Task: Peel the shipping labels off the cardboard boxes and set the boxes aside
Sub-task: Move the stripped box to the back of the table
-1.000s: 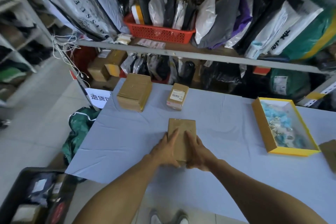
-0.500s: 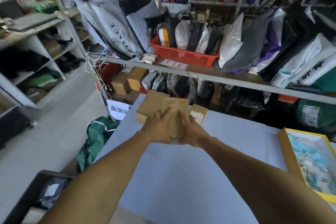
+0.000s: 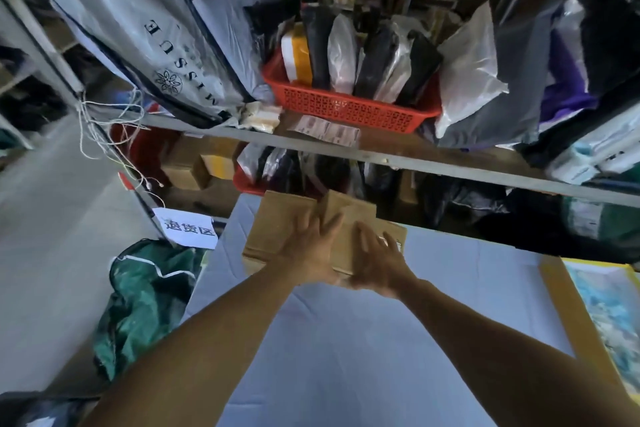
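Two bare hands at the table's (image 3: 346, 340) far edge, left hand (image 3: 306, 258) and right hand (image 3: 375, 267) flanking a small cardboard box (image 3: 349, 215), fingers (image 3: 330, 224) spread and straight against it, larger cardboard box (image 3: 277, 229) touching on the left, red basket (image 3: 346, 107) on the shelf beyond
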